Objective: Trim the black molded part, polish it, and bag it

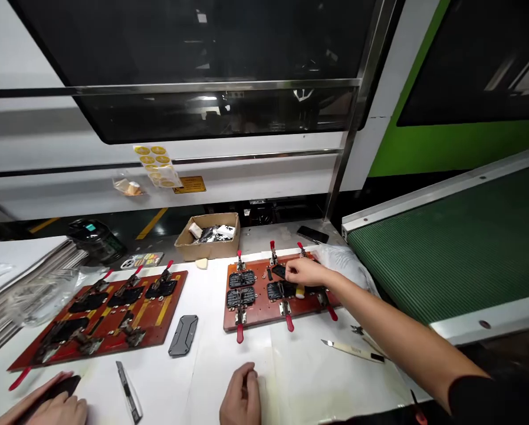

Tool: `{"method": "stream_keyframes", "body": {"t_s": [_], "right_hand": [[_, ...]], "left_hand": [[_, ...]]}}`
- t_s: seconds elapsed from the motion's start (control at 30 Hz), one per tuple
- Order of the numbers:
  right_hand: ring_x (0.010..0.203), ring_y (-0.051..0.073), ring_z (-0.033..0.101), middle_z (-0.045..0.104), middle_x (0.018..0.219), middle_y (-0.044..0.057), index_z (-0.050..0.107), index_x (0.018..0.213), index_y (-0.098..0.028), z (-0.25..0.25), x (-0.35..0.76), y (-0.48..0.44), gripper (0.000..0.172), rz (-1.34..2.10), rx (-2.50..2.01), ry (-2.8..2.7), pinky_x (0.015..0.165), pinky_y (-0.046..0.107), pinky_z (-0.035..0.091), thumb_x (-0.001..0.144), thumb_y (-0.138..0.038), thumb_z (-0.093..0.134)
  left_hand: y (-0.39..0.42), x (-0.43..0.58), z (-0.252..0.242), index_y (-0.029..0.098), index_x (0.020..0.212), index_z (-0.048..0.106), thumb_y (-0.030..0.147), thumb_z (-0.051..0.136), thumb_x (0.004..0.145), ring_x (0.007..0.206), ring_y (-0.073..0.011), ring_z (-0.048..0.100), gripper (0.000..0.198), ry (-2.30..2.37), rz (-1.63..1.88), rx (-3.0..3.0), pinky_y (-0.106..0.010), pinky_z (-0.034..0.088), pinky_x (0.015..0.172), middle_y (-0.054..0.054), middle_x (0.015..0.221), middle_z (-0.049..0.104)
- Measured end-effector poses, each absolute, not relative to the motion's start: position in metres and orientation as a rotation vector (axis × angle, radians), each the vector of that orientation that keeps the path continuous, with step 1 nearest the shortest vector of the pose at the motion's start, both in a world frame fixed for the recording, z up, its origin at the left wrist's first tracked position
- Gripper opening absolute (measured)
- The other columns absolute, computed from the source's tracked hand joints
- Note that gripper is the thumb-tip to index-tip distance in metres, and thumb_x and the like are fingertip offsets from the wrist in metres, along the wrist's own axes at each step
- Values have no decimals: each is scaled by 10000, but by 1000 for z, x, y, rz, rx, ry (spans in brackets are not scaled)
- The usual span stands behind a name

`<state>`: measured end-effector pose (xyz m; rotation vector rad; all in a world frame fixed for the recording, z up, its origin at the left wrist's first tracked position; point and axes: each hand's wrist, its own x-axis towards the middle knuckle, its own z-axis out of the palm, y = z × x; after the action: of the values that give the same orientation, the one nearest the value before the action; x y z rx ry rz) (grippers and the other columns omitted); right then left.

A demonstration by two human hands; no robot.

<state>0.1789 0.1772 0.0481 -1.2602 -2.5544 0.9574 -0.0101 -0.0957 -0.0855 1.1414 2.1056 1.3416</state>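
Note:
My right hand reaches over a reddish-brown fixture board with red-handled toggle clamps. Its fingers are pinched at the edge of a black plastic piece, which lies at an angle in the upper middle of the board. Beneath that hand shows a small pale-yellow cylinder. Ribbed black plates sit under the clamps on the board's left side. My left hand rests on the white table in front of the board, fingers loosely curled, with nothing visible in them.
A second clamp board stands left, near a co-worker's hands holding a dark piece. A grey case plate, box cutter and craft knife lie on the table. Behind are a cardboard box and phone; right, a green conveyor.

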Motion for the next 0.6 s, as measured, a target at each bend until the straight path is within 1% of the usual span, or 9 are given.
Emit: {"method": "stream_keyframes", "body": {"t_s": [0.07, 0.13, 0.17, 0.23, 0.3, 0.37, 0.43, 0.5, 0.6], "right_hand": [[863, 168, 676, 750, 948, 45, 663, 944, -171, 44, 196, 128, 128, 1096, -1228, -2397, 790, 283, 514, 986, -260, 581], [897, 160, 707, 768, 986, 38, 679, 1008, -173, 31, 209, 69, 187, 1252, -1206, -2250, 789, 252, 533, 1014, -313, 555], [897, 158, 719, 773, 983, 32, 696, 1022, -173, 24, 214, 41, 208, 1342, -1185, -2163, 803, 249, 545, 1011, -338, 570], [884, 160, 739, 780, 966, 24, 730, 1086, -176, 10, 225, -5, 243, 1550, -1089, -1957, 864, 271, 563, 1014, -343, 569], [961, 169, 751, 789, 1050, 33, 725, 1207, -195, 0, 244, -30, 288, 1666, -1001, -1785, 953, 308, 563, 1030, -297, 522], [1107, 173, 722, 769, 1196, 44, 695, 1287, -218, -8, 277, -36, 315, 1507, -1157, -1810, 1026, 318, 544, 1042, -271, 504], [1274, 204, 638, 700, 1357, 82, 665, 1344, -215, -17, 316, -26, 339, 1085, -1539, -1970, 1115, 355, 498, 1030, -255, 543], [1421, 294, 505, 592, 1489, 161, 612, 1427, -170, -29, 351, -7, 449, 695, -1862, -2075, 1219, 484, 395, 981, -229, 612], [1503, 412, 351, 484, 1559, 225, 582, 1465, -124, -45, 385, 21, 608, 551, -1997, -2153, 1267, 638, 234, 880, -223, 718]], "left_hand": [[-86, 2, -63, 253, 1271, 681, 555, 604, 955, 1017, -272, 744, 444, 1858, 1375, 1061, -361, 596, 860, -110, 1189, 770], [-75, 21, -40, 312, 1593, 382, 593, 653, 931, 1257, -308, 678, 768, 1435, 1381, 941, -398, 605, 951, -147, 1485, 623], [-71, 31, -30, 342, 1650, 253, 584, 705, 904, 1319, -317, 645, 905, 1297, 1333, 884, -407, 594, 998, -148, 1539, 577], [-67, 50, -16, 375, 1668, 185, 544, 802, 848, 1336, -315, 633, 1040, 1212, 1195, 795, -384, 576, 1035, -122, 1479, 628], [-70, 62, -11, 399, 1650, 240, 525, 846, 812, 1245, -324, 686, 1042, 1215, 1063, 704, -371, 604, 967, -96, 1340, 706], [-78, 67, -12, 419, 1632, 261, 526, 848, 806, 1137, -344, 735, 1019, 1205, 973, 612, -372, 634, 845, -96, 1274, 725], [-88, 69, -14, 419, 1618, 274, 510, 853, 804, 1088, -354, 755, 1003, 1198, 925, 552, -369, 636, 781, -111, 1274, 723], [-94, 69, -16, 411, 1607, 294, 484, 862, 800, 1097, -355, 753, 989, 1191, 916, 530, -370, 633, 790, -117, 1280, 721], [-98, 65, -15, 423, 1603, 301, 455, 848, 823, 1167, -365, 727, 953, 1142, 949, 504, -389, 630, 843, -118, 1312, 712]]}}
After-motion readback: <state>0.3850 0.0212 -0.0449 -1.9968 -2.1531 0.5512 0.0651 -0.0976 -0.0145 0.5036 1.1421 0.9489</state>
